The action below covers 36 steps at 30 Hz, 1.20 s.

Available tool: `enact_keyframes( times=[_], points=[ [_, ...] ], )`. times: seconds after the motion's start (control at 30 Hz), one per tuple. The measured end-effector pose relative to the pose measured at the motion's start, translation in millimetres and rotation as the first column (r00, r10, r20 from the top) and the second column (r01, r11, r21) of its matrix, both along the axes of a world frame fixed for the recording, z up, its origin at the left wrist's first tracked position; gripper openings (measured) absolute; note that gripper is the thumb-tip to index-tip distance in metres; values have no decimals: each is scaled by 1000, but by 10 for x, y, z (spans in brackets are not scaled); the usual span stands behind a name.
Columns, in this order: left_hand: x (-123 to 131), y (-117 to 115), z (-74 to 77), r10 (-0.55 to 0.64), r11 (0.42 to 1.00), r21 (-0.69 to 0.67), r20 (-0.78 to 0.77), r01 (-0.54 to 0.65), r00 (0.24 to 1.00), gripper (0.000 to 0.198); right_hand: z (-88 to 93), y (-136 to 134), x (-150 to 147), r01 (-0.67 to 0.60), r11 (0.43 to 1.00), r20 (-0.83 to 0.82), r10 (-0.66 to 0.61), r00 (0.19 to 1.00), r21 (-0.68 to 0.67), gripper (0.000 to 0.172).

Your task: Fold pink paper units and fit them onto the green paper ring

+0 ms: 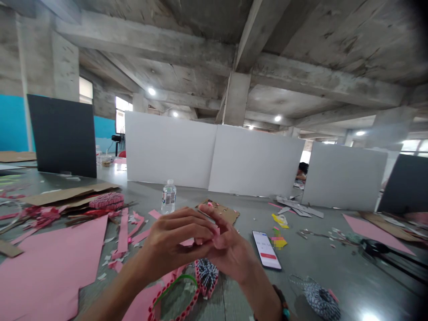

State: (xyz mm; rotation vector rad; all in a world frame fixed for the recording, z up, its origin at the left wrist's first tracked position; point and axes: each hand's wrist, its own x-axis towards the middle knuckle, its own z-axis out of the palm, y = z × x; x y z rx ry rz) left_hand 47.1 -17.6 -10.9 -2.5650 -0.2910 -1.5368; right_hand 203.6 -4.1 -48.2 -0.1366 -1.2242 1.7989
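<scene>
My left hand (175, 243) and my right hand (227, 247) meet in front of me above the table, fingers curled and pinched together around a small pink paper piece (200, 240). Only slivers of the pink piece show between the fingers. Below the hands lies a black-and-white rolled paper coil (206, 275) edged in pink, beside a curved pink-trimmed strip (174, 307) with a green loop. A large pink paper sheet (50, 263) lies at the left.
A smartphone (266, 249) lies face up right of my hands. A water bottle (168, 197) stands behind them. Cardboard pieces (222, 210), pink strips and scraps litter the grey table (334, 267). White boards (214, 156) and black boards stand behind; another person sits past them.
</scene>
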Motion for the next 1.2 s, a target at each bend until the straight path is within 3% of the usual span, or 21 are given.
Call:
enact_keyframes(
  times=[0.3, 0.57, 0.97, 1.2],
  points=[
    [-70, 9, 5, -60, 992, -99, 177, 78, 982, 19, 12, -37, -7, -30, 994, -36, 26, 999, -101, 29],
    [-46, 29, -12, -49, 989, -133, 150, 69, 987, 20, -48, 35, -39, 149, 987, 39, -147, 988, -55, 25],
    [-71, 47, -63, -59, 989, -130, 123, 75, 991, 37, 86, 0, 35, 312, 949, 62, -315, 947, 53, 34],
    [-114, 31, -9, 32, 999, -23, 90, -30, 995, 32, 81, -5, 117, 434, 886, -3, -439, 898, 162, 34]
  ],
)
